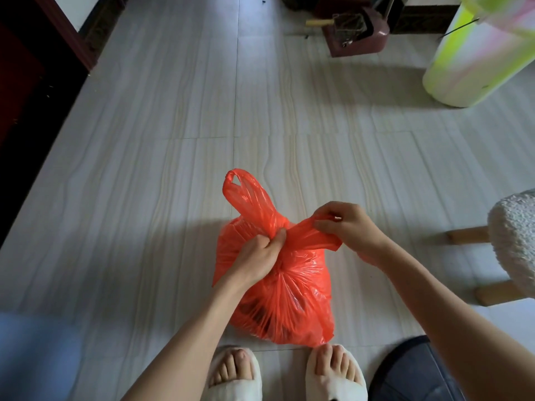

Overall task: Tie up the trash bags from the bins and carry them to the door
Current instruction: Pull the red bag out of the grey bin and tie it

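An orange-red plastic trash bag (pixel 285 302) sits full on the tiled floor just in front of my feet. Its neck is gathered and twisted. My left hand (pixel 259 256) is closed around the neck where the two handles cross. One handle loop (pixel 246 195) sticks up and away from me, free. My right hand (pixel 348 227) pinches the other handle and pulls it out to the right. Dark contents show faintly through the plastic.
A white fluffy stool with wooden legs (pixel 512 244) stands at the right. A tall green-and-white cylinder (pixel 474 53) is at the far right, a dark red dustpan (pixel 356 33) at the back. A dark doorframe (pixel 43 68) runs along the left. A dark bin rim (pixel 411 371) lies by my right foot.
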